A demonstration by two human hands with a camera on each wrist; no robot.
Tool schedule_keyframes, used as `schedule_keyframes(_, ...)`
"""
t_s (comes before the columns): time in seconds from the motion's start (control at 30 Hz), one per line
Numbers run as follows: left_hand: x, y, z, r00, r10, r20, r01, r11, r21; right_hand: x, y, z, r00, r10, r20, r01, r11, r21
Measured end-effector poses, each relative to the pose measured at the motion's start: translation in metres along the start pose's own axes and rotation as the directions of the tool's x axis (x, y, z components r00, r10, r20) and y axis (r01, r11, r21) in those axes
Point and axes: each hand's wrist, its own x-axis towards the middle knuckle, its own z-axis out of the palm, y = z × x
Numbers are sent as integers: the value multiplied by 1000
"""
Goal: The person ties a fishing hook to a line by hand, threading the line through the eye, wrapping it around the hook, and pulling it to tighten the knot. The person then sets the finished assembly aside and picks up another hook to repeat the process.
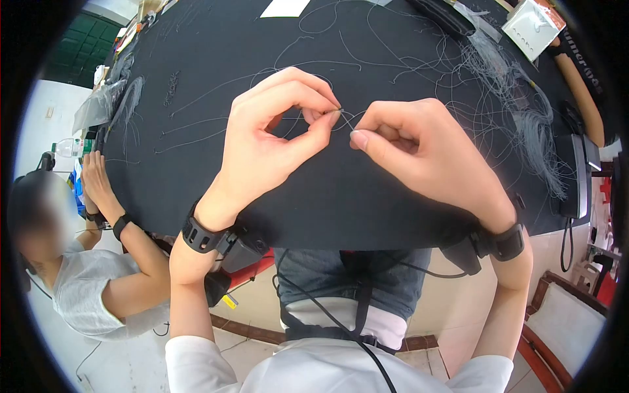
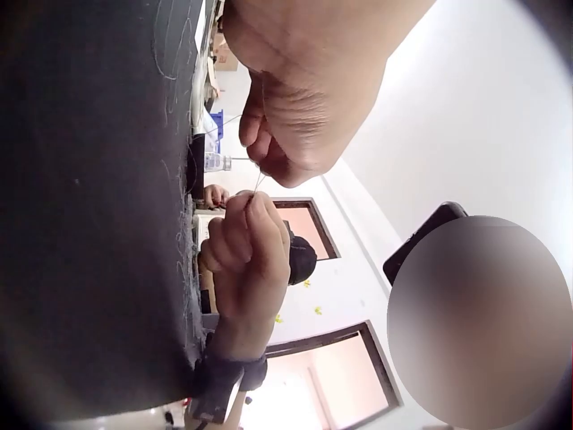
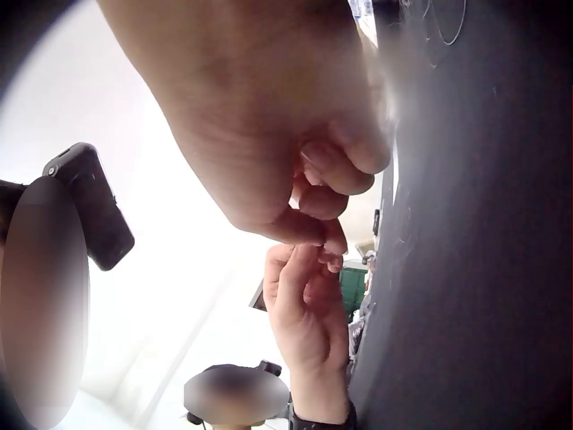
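My left hand (image 1: 268,124) pinches a thin grey line (image 1: 348,118) between thumb and index fingertip, over the middle of the black tabletop (image 1: 327,196). Just to its right, my right hand (image 1: 426,147) holds the line between thumb and curled index finger. Strands cross in the short gap between the two hands. In the left wrist view the line (image 2: 259,182) runs from one hand's fingertips to the other's. The right wrist view has the fingertips close together, with the line itself hardly visible there.
Loose long strands (image 1: 203,97) lie behind my hands. A large tangled bundle of line (image 1: 534,131) spreads at the right, near a white box (image 1: 534,29). A white sheet (image 1: 284,8) lies at the far edge. Another person's hands (image 1: 98,180) rest at the table's left edge.
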Motion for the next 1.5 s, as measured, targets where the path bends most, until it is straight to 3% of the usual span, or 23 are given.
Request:
schedule_keyframes(0.13, 0, -1, 2, 1000, 9, 23, -10, 998, 63, 0, -3, 0, 997, -72, 5, 72, 995, -68)
schedule_keyframes(0.3, 1, 4, 2, 992, 4, 125, -22, 990, 142, -2, 1, 1, 984, -145, -108, 137, 988, -78)
schedule_keyframes(0.5, 1, 7, 4, 975, 64, 211, -84, 992, 91, 0, 6, -2, 968, -177, -177, 150, 976, -157)
schedule_keyframes(0.8, -1, 6, 2, 983, 73, 166, -56, 993, -102, 5, 14, 3, 974, -133, -184, 111, 986, -123)
schedule_keyframes(1.0, -4, 4, 2, 997, -33, 76, 47, 981, -189, 4, 14, 9, 984, -103, -142, 93, 993, -78)
schedule_keyframes(1.2, -4, -2, 4, 990, -138, 23, 140, 980, -140, 3, 9, 10, 994, -53, -96, 50, 998, -32)
schedule_keyframes(1.4, -3, -7, 6, 990, -91, 106, 86, 995, 49, 3, 11, 6, 994, -44, -98, 50, 997, 55)
schedule_keyframes(1.5, -3, -1, 9, 985, -82, 149, 75, 996, 54, 5, 16, 2, 992, -29, -121, 38, 996, 75)
